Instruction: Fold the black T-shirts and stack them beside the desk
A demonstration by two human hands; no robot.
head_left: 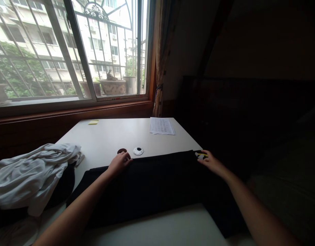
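Black trousers (157,184) lie folded lengthwise across the near part of the white table, one part hanging toward the lower right corner. My left hand (120,163) rests on their far edge, fingers curled down and pinching the cloth. At the right end of that edge, my right hand (210,161) has thumb and fingers closed around a small white and yellow thing (201,155), too small to name, lying against the cloth. Just beyond my left fingertips is a round brown spot (122,150), partly hidden; I cannot tell whether it is a hole or a disc.
A crumpled white garment (37,171) is heaped over dark cloth at the left. On the white table (116,131) are a round white piece with a black centre (138,151), printed papers (162,126) and a yellow sticky note (93,122). A barred window (108,51) stands behind.
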